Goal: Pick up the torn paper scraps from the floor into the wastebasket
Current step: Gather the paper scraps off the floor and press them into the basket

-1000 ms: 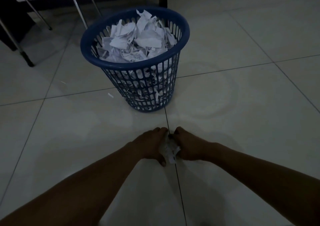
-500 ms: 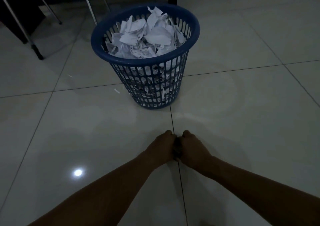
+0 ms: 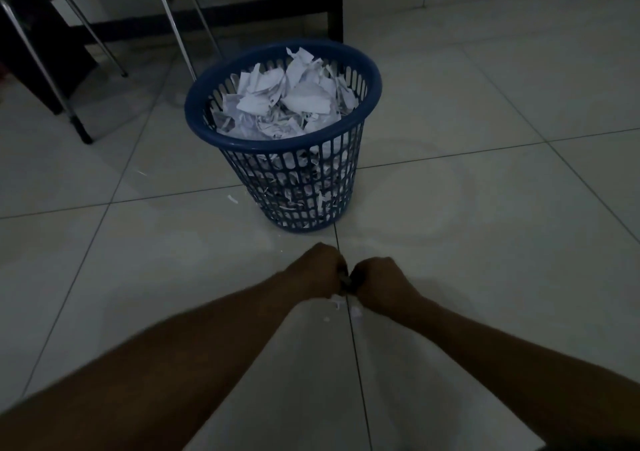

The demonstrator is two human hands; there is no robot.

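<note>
**Head view: both fists pressed together in front of the full wastebasket**

The left hand (image 3: 317, 269) and right hand (image 3: 379, 281) are curled and pushed knuckle to knuckle just above the tiled floor (image 3: 485, 208), right over a grout line. Something dark shows in the slit between them, but it is too dim to tell whether either hand actually holds paper. A few small white paper scraps (image 3: 341, 303) lie on the floor directly under and behind the fists. The blue slatted wastebasket (image 3: 282, 146) stands upright just beyond the hands, heaped to the rim with crumpled white paper (image 3: 287, 104). One tiny scrap (image 3: 232, 198) lies beside its base on the left. Metal chair legs (image 3: 74, 118) and dark furniture (image 3: 334, 4) stand behind it.
</note>
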